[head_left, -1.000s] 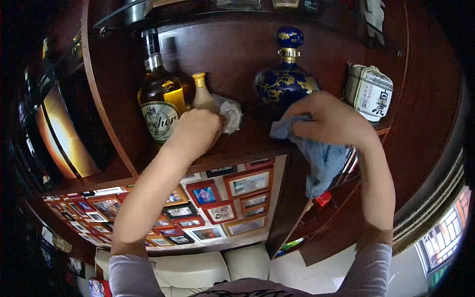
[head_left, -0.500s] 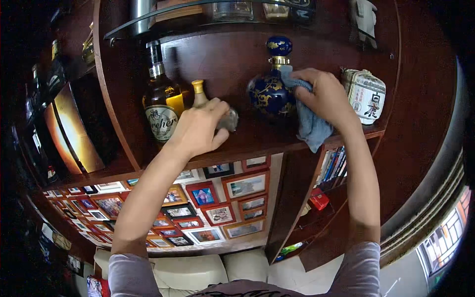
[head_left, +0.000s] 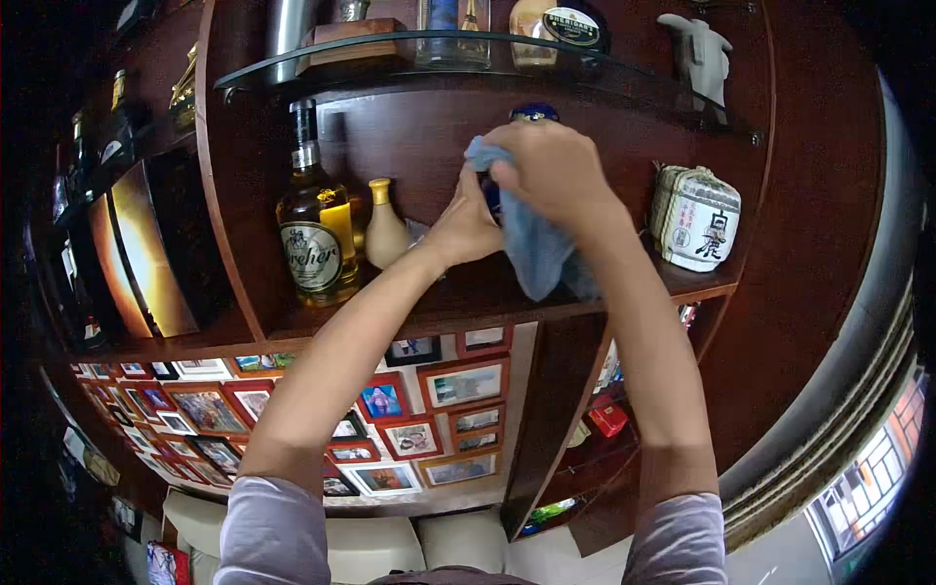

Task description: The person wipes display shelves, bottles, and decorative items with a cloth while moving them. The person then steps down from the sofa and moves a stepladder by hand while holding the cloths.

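A dark blue bottle (head_left: 534, 112) with gold decoration stands on the shelf, mostly hidden by my hands and the cloth; its round stopper shows on top. My left hand (head_left: 466, 229) grips the bottle's left side, its fingers partly hidden. In my right hand (head_left: 558, 174) is a blue-grey cloth (head_left: 534, 253), held against the bottle around its neck and hanging down the front. Left of my left hand stand a beige bottle (head_left: 386, 234) with a yellow cap and a Dreher bottle (head_left: 314, 249) of amber liquid. A small clear object (head_left: 416, 232) is half hidden behind my left wrist.
A white wrapped cask-shaped container (head_left: 697, 219) with dark characters stands to the right. Overhead runs a glass shelf (head_left: 439, 70) holding bottles and a white figurine (head_left: 700, 63). Below hang several framed photos (head_left: 463, 383), and a red box (head_left: 608, 417) sits in the lower cabinet.
My left hand has left the small clear object by the beige bottle and moved right to the blue bottle. My right hand has shifted left with the cloth, over the bottle's neck. The view has tilted up.
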Available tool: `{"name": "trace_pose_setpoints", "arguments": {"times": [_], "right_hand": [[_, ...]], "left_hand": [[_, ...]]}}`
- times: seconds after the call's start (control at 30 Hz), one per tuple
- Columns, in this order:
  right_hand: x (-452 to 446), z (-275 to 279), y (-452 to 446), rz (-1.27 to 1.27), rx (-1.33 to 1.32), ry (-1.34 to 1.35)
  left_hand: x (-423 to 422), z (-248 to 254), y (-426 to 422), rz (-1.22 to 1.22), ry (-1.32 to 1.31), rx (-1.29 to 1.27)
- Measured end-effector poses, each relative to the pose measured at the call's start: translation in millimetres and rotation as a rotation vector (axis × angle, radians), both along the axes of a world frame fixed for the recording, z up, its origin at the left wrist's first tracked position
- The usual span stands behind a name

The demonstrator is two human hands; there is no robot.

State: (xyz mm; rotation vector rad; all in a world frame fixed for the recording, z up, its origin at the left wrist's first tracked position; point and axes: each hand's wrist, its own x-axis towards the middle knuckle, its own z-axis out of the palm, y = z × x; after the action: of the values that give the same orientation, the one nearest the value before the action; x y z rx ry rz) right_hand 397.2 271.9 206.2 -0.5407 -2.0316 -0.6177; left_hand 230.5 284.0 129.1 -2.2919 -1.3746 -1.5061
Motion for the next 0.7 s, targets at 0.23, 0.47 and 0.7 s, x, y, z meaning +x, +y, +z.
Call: {"name": "trace_pose_setpoints", "arguments": {"times": [0.23, 0.47, 0.7], "right_hand": [[-1.9, -11.5, -12.0, -0.182, -0.212, -0.187], [66.0, -18.6, 3.5, 0.067, -0.251, -0.027], [63.8, 9.8, 126.5, -0.044, -0.733, 0.182]], "left_hand": [[-3.7, -8.9, 5.7, -0.119, -0.099, 0.045], [3.3, -4.2, -10.5, 0.032, -0.072, -0.106], [2.8, -6.9, -2.9, 0.041, -0.026, -0.069]]}}
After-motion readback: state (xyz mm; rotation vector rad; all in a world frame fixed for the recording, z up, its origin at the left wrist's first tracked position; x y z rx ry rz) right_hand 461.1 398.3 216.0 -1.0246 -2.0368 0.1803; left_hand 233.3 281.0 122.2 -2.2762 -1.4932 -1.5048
